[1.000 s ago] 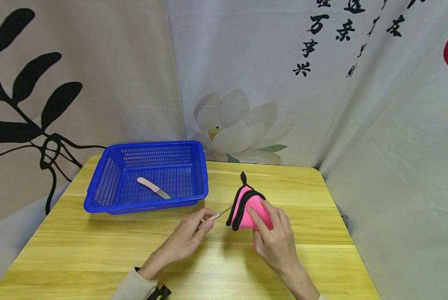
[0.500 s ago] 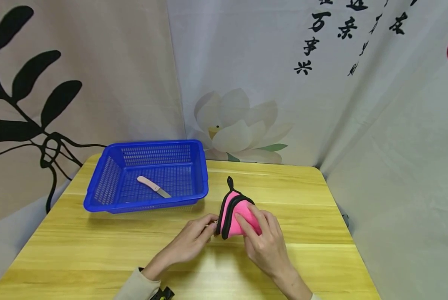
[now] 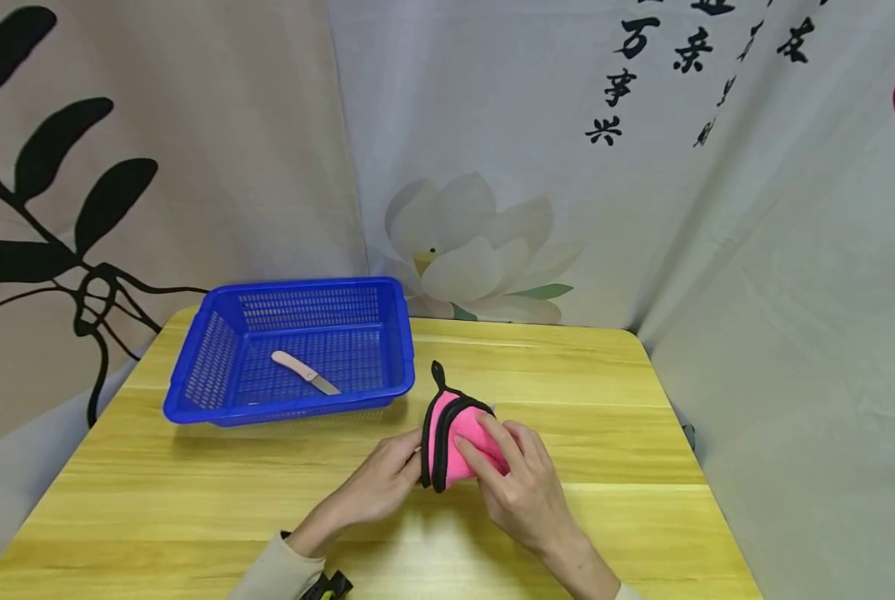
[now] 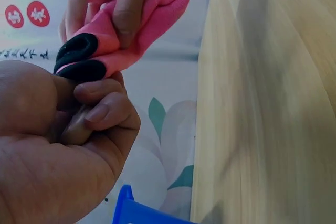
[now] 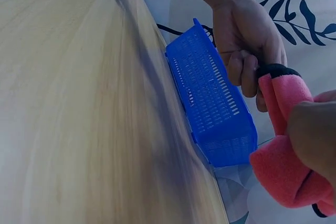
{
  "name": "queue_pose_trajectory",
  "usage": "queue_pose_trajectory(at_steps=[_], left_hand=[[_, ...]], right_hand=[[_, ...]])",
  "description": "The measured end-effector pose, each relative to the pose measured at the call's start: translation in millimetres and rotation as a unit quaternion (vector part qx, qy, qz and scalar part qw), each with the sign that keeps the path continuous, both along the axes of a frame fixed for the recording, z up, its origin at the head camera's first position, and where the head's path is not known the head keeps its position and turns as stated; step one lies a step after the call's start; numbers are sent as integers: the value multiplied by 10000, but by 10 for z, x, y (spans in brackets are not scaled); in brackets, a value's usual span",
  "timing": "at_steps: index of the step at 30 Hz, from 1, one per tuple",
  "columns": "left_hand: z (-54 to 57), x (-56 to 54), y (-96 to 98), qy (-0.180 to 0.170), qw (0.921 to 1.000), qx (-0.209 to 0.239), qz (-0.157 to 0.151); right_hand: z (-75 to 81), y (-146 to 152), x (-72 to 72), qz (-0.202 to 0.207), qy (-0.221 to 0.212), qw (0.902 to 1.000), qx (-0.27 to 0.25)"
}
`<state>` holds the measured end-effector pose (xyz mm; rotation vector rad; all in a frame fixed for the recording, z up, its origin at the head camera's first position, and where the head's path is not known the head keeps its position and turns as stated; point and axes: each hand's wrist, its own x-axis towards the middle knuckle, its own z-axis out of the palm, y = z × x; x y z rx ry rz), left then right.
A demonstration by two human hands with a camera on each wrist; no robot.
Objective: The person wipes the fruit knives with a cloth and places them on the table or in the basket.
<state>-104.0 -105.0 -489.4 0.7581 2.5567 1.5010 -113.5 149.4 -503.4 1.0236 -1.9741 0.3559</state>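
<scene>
A pink cloth with black edging and a black hanging loop (image 3: 458,442) is folded over in my right hand (image 3: 526,492), whose thumb and fingers pinch it. My left hand (image 3: 378,479) is curled at the cloth's left edge and grips a small knife; the blade is hidden by the cloth. In the left wrist view a pale piece of the knife's handle (image 4: 79,127) shows inside the curled fingers. The right wrist view shows the cloth (image 5: 286,169) bunched, its black edge against the left fingertips. Both hands are above the table.
A blue plastic basket (image 3: 290,412) stands at the table's back left. In it lies a second small knife (image 3: 305,372) with a pale pink handle. The wooden table (image 3: 605,400) has a printed curtain (image 3: 477,100) behind it.
The cloth has come left and slightly down with my right hand, covering the knife blade that showed one second ago. It now meets my left fingers. The basket stays put.
</scene>
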Motion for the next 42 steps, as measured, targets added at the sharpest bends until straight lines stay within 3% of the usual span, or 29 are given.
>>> queue_pose_trajectory(at_steps=[8,16,36,42], left_hand=[[35,23,-69,-668,9958,346,-512],[66,53,-116,-1067,9910,516,-629],[85,76,-182,-1223,9878,578,-770],[74,90,-182,-1279,9892,437,-565]], right_hand=[[54,9,14,-281,-160,9994,153],[103,97,-12,-586,-464,9966,344],[176,325,-131,-1002,-773,9916,277],[201,380,-123,-1217,-796,9893,118]])
